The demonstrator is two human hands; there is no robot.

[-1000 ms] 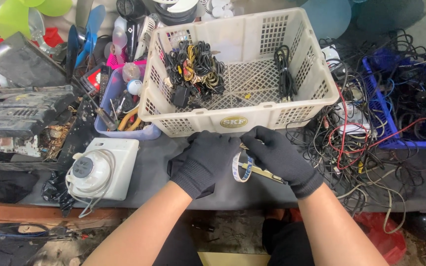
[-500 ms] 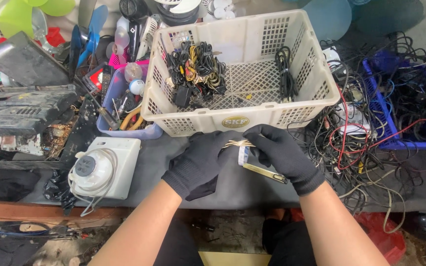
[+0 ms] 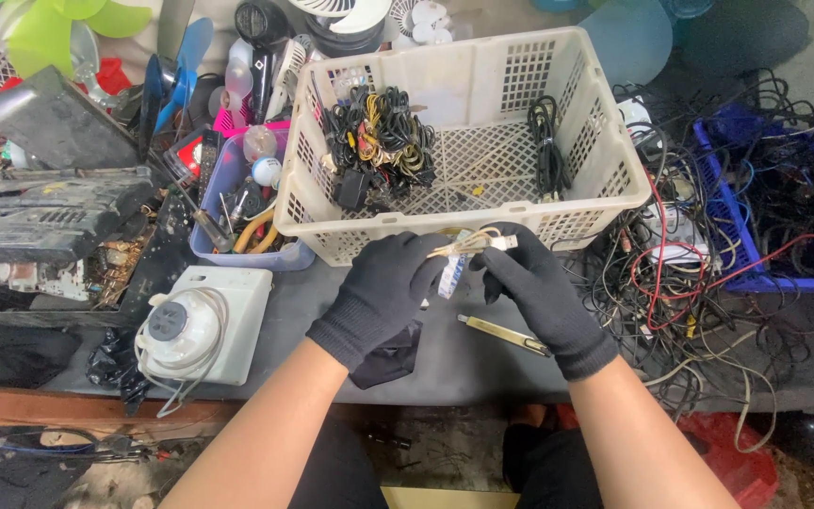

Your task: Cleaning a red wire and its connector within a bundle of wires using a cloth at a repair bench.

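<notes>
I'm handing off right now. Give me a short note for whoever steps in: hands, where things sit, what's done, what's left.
Left hand and right hand, both in black gloves, grip a small coiled cable bundle between them, in front of the white basket.
A metal tool lies on the table under the right hand.
Done: coiled black and yellow cables already sit in the basket.
Left: a loose wire tangle lies to the right.
</notes>
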